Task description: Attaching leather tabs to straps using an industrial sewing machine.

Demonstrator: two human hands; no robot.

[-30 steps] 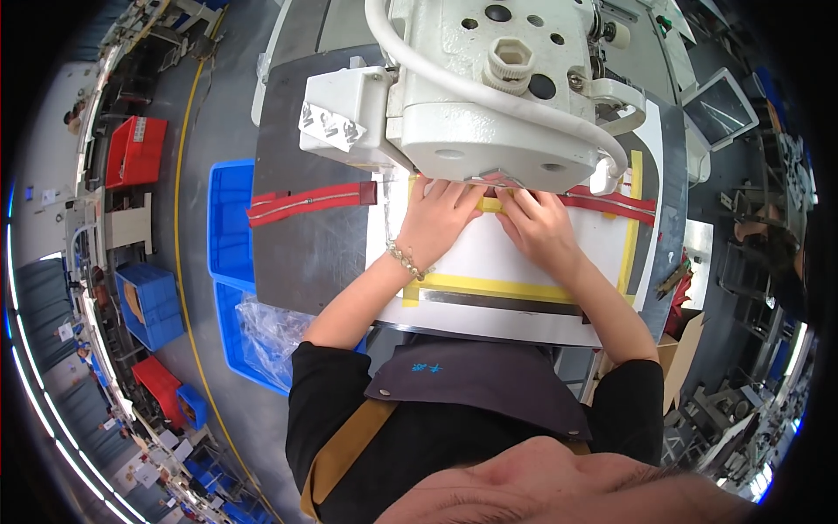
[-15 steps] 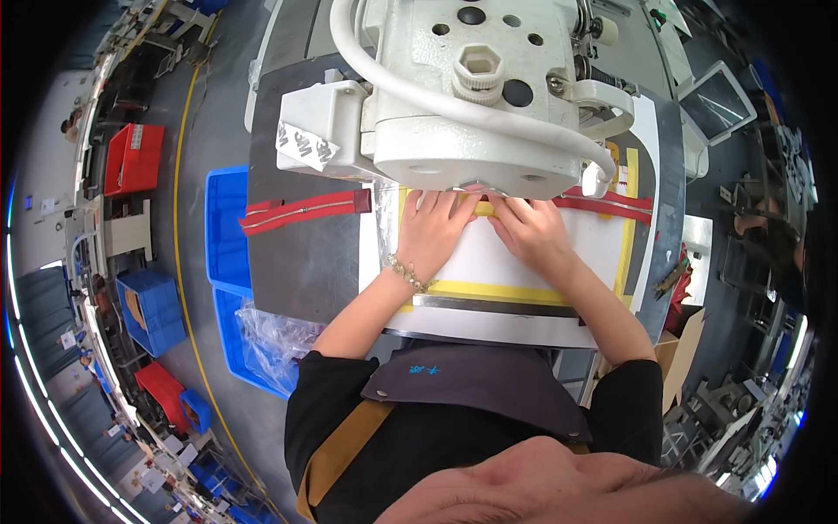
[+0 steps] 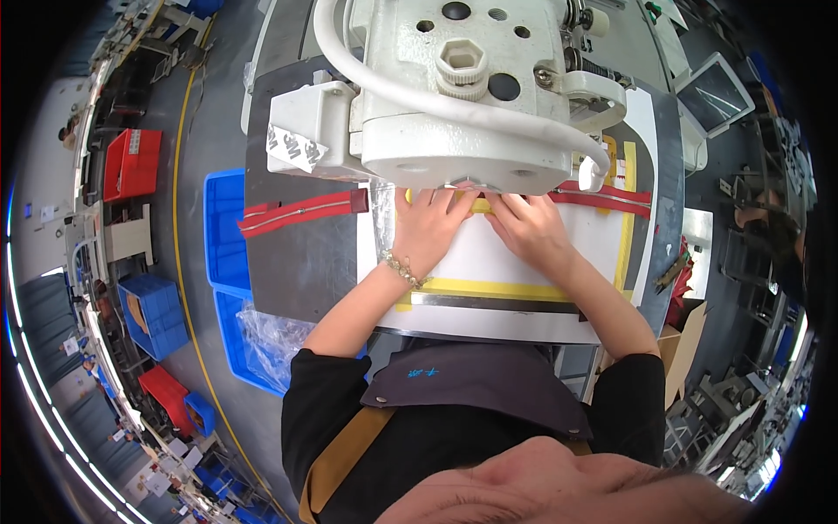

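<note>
In front of a white sewing machine head [image 3: 463, 140], my left hand [image 3: 426, 231] lies with fingers spread on the white work surface [image 3: 489, 253]. Its fingertips reach the machine's lower edge. My right hand [image 3: 529, 229] rests close beside it, fingers stretched forward and slightly bent, tips at the same edge. A red zipper piece [image 3: 602, 199] runs rightward from my right fingertips. Another red zipper length [image 3: 305, 210] lies left of my left hand. Whether both are one piece is hidden under the machine, as are the needle and part of my fingertips.
Yellow tape [image 3: 489, 287] borders the white surface. Blue bins [image 3: 227, 231] stand left of the table, one with clear plastic wrap [image 3: 271, 336]. A screen [image 3: 716, 96] is at the far right, a cardboard box [image 3: 685, 349] at the near right. A white hose [image 3: 410, 103] crosses the machine head.
The view has shifted slightly, so the machine sits a little further left in the picture. My hands keep nearly the same place and pose at the machine's edge.
</note>
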